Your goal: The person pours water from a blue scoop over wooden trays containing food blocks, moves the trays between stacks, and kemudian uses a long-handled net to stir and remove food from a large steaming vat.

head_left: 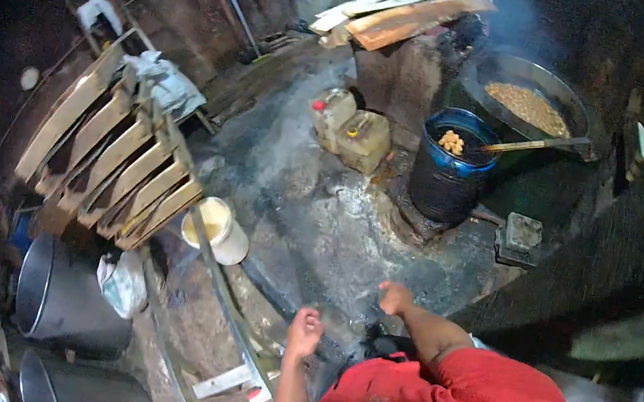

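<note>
My left hand (304, 334) is raised in front of me at the lower middle, its fingers loosely curled with nothing seen in them. Ahead and to its right, my right hand (394, 298) is held over the floor, fingers folded in and empty as far as I can see. Neither hand touches anything. Beyond them stands a dark drum with a blue rim (453, 166), holding a small heap of golden-brown pieces (451, 142). A long wooden-handled tool (532, 144) rests across from the drum to the rim of a large vat (580, 117), where many similar pieces (528, 108) float.
Two plastic jerrycans (363, 141) stand left of the drum, a concrete block (523, 233) to its right. Stacked wooden trays (111, 151), a white bucket (231, 244), metal rails (230, 305) and big metal pots (68, 298) line the left. Planks (409, 23) lie behind; smoke rises.
</note>
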`<act>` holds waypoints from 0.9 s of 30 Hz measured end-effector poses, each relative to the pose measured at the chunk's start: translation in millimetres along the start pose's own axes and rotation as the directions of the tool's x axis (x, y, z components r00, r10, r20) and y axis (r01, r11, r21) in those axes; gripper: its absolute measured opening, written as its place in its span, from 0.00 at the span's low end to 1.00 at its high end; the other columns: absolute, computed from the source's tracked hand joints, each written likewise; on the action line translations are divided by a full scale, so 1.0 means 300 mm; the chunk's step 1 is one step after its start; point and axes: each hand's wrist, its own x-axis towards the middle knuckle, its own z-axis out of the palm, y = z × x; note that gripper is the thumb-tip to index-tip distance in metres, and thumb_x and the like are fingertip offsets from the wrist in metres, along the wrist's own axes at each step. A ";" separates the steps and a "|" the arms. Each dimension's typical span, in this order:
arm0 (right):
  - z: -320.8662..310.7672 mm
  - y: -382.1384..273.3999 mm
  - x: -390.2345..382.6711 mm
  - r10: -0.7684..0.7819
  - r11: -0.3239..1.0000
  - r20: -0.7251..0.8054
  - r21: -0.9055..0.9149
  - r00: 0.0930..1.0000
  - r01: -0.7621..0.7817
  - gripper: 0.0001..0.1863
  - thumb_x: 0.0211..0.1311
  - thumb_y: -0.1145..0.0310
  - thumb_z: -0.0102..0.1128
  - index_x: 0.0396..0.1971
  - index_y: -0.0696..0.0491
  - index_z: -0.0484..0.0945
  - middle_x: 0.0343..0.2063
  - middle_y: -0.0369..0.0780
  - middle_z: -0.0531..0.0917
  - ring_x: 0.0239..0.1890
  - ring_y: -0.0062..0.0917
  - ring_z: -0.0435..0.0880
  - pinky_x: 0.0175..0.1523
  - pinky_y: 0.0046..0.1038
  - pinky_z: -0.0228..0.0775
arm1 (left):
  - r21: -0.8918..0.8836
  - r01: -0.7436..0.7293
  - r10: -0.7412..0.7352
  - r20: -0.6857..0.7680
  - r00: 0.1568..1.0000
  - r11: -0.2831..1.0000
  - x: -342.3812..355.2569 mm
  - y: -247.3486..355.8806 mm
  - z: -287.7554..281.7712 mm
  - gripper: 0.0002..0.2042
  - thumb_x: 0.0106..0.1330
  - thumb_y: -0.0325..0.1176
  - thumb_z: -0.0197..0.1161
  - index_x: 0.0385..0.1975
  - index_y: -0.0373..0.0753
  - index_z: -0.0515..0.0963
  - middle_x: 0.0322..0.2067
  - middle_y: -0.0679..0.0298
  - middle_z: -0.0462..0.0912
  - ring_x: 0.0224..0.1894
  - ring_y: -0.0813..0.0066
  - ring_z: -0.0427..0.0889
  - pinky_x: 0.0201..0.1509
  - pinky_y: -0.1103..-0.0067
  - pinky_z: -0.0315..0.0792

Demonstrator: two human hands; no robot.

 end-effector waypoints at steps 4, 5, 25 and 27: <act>-0.229 0.199 0.201 -0.046 0.999 -0.166 -0.013 0.985 0.044 0.23 0.39 0.60 0.59 0.42 0.44 0.77 0.44 0.43 0.79 0.44 0.39 0.79 0.50 0.38 0.70 | -0.305 0.338 -0.361 -0.020 0.932 0.890 0.251 -0.138 -0.022 0.14 0.50 0.17 0.53 0.36 0.40 0.68 0.23 0.71 0.68 0.24 0.81 0.70 0.21 0.82 0.66; -0.270 0.212 0.242 0.139 0.987 -0.149 0.098 0.979 -0.125 0.20 0.39 0.61 0.57 0.39 0.44 0.79 0.44 0.42 0.80 0.45 0.38 0.78 0.52 0.37 0.69 | -0.261 0.291 -0.316 -0.059 0.947 0.921 0.285 -0.218 -0.065 0.09 0.52 0.21 0.53 0.32 0.40 0.70 0.21 0.69 0.68 0.20 0.78 0.70 0.18 0.79 0.66; 0.091 0.734 -0.017 0.972 0.227 -0.182 0.579 0.147 -0.783 0.10 0.48 0.66 0.53 0.31 0.49 0.79 0.33 0.41 0.81 0.38 0.35 0.80 0.46 0.32 0.71 | 0.306 -0.013 -0.194 0.635 0.748 0.952 2.005 0.108 0.499 0.09 0.57 0.30 0.54 0.34 0.38 0.78 0.27 0.64 0.79 0.32 0.71 0.77 0.36 0.74 0.73; -0.047 0.599 0.172 0.971 0.240 -0.157 0.676 0.183 -0.697 0.09 0.49 0.66 0.52 0.32 0.49 0.78 0.30 0.38 0.80 0.37 0.33 0.79 0.45 0.30 0.71 | 0.317 -0.208 -0.067 0.676 0.734 0.925 2.114 0.145 0.551 0.08 0.57 0.32 0.58 0.35 0.37 0.78 0.27 0.64 0.79 0.32 0.71 0.77 0.37 0.74 0.72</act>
